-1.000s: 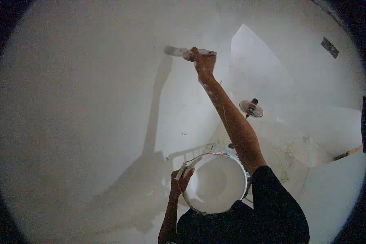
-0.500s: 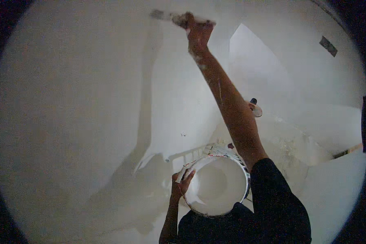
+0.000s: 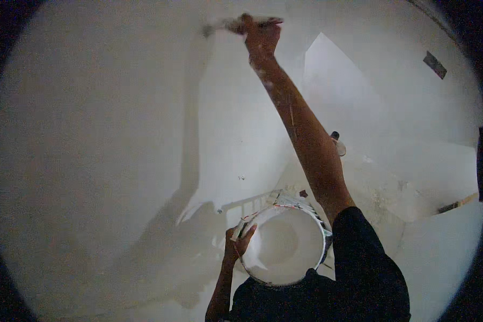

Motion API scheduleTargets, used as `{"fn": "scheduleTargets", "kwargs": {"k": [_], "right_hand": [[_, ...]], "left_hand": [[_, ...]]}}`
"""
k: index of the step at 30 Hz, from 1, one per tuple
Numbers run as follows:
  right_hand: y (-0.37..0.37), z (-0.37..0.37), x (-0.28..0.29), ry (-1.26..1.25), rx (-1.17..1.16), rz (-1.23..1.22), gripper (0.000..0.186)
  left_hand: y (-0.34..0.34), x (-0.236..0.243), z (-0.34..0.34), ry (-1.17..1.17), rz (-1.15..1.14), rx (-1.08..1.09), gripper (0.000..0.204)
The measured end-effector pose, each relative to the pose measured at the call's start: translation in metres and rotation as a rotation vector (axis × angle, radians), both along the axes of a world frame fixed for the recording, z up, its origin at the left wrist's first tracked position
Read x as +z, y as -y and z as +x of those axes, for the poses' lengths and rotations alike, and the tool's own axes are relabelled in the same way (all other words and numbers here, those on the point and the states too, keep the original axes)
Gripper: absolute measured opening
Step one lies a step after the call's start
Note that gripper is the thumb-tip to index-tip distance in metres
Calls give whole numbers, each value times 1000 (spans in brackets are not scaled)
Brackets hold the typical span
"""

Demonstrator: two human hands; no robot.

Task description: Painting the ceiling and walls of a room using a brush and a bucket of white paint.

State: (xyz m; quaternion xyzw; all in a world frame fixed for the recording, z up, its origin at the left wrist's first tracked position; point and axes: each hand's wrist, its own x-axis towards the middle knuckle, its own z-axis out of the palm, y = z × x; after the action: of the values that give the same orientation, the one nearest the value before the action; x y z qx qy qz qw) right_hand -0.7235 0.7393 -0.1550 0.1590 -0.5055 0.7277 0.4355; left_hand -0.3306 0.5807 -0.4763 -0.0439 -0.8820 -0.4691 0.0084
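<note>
High on the pale wall [image 3: 118, 134], my right hand [image 3: 263, 40] is closed around a paintbrush [image 3: 233, 24]. Its bristle end points left, close to or against the wall; motion blurs it and hides whether it touches. Lower down, my left hand [image 3: 239, 244] grips the left rim of a round white bucket [image 3: 256, 252], thumb over the edge. Whitish paint [image 3: 284, 241] lies inside, and the bucket's rim is smeared. The bucket is close against my dark shirt. A narrow whitish strip sits at the rim by my left fingers; its kind is unclear.
Shadows of my arm and of rungs fall on the wall. Below, past my right forearm, a small pale object with a dark top [image 3: 338, 144] is partly hidden. A dark rectangular patch [image 3: 434, 65] marks the right wall, and a wooden strip [image 3: 458, 203] lies at the lower right.
The brush's bristle end has tipped slightly downward and is more blurred. My right hand has shifted a little left, while my left hand still holds the bucket in nearly the same place.
</note>
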Motion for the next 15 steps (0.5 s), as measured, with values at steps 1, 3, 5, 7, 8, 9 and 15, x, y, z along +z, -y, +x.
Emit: {"fn": "scheduleTargets", "kwargs": {"k": [1,3,5,7,8,9,15], "right_hand": [[-2,2,6,-2,-3,2,19],[-2,7,13,-395,331,-360,19],[1,21,-10,-83,83,-202,23],[-18,-8,-85,162,-213,142,22],[-32,-14,-112,299,-427,317,22],[-32,-5,-126,523,-229,247,20],[-16,22,-47,83,99,-153,18]], "left_hand": [[-3,1,-1,-2,2,-3,33],[-7,3,-2,50,-27,33,33],[-4,-10,0,96,74,66,32],[-9,-3,-2,146,178,74,31],[-17,17,-5,120,143,62,30],[-15,30,-4,96,102,73,29],[-9,39,-2,217,66,109,29]]}}
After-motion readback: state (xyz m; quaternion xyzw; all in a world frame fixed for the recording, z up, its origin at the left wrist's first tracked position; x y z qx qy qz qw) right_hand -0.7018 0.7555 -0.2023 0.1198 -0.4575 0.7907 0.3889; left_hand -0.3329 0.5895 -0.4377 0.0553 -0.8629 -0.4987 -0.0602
